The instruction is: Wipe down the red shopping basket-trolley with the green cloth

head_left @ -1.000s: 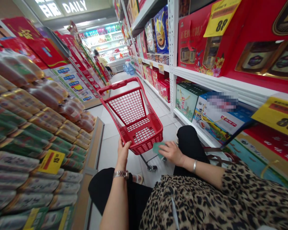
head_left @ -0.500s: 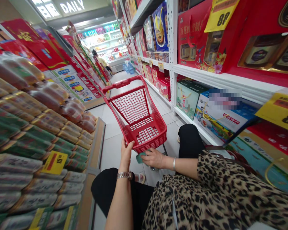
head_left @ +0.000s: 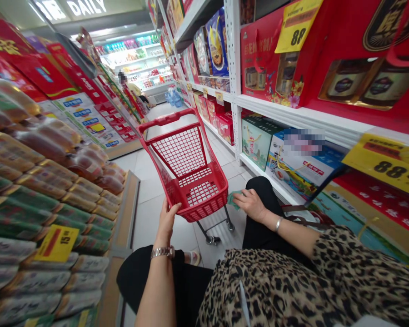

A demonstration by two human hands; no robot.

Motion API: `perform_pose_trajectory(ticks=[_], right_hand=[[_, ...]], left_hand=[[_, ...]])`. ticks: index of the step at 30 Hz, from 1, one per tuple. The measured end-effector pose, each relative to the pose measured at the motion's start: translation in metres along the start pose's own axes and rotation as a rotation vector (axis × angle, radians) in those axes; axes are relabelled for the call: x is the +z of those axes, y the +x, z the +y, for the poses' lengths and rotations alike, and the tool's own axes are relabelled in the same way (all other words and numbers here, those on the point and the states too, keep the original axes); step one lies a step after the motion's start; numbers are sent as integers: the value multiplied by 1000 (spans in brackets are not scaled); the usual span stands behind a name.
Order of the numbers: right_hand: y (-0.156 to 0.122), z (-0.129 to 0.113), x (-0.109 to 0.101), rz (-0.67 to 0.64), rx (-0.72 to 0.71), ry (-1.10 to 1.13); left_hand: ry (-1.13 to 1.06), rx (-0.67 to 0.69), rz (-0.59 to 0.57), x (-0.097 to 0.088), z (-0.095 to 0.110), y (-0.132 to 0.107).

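Note:
A small red shopping cart (head_left: 191, 181) stands tilted in the aisle in front of me, with nothing in its basket. My left hand (head_left: 167, 220) grips the near lower-left corner of the basket. My right hand (head_left: 252, 204) presses a green cloth (head_left: 232, 199) against the basket's right side. I wear a watch on the left wrist and a bracelet on the right. My knees in black trousers show on either side below the cart.
Stacked shrink-wrapped can packs (head_left: 37, 190) with a yellow price tag (head_left: 56, 243) fill the left. White shelves (head_left: 293, 116) with red gift boxes and price tags line the right. A person (head_left: 132, 88) stands far down the tiled aisle.
My right hand with the green cloth has moved from under the basket's front edge up to its right side. The left hand keeps its grip on the cart.

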State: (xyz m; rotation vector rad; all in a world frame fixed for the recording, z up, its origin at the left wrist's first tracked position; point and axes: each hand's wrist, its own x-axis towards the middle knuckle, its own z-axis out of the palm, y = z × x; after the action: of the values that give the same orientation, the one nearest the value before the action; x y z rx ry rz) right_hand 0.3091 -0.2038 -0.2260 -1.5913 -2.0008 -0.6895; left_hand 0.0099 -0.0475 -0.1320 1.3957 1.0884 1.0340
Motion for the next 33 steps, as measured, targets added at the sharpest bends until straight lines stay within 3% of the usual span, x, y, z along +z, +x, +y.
perform_pose_trajectory(ticks=[3,6,10,13,15,18,21,26,29,33], right_hand=[[-3,12,-11,10,163,-8],[-2,13,-21,34,201,28],[3,-10,-23,80,28,114],[11,-33,-16,82,-139,178],[17,-42,-9,74,-175,186],[24,-40,-1,60,-99,173],[26,-23,-1,54,43,164],[31,2,-22,124,244,183],[43,-4,-39,171,184,277],[60,-33,-50,99,-3,360]], left_hand=[[-23,-25,1,-6,-2,4],[-64,-53,-1,-14,-7,10],[-148,-84,31,-24,-14,16],[-192,-137,64,-31,-16,16],[-206,-168,83,-34,-16,15],[-221,-189,94,-39,-15,13],[-226,-200,99,-41,-14,12],[-260,-204,106,-39,-12,10],[-284,-201,101,-36,-9,9],[-289,-205,84,-32,-5,7]])
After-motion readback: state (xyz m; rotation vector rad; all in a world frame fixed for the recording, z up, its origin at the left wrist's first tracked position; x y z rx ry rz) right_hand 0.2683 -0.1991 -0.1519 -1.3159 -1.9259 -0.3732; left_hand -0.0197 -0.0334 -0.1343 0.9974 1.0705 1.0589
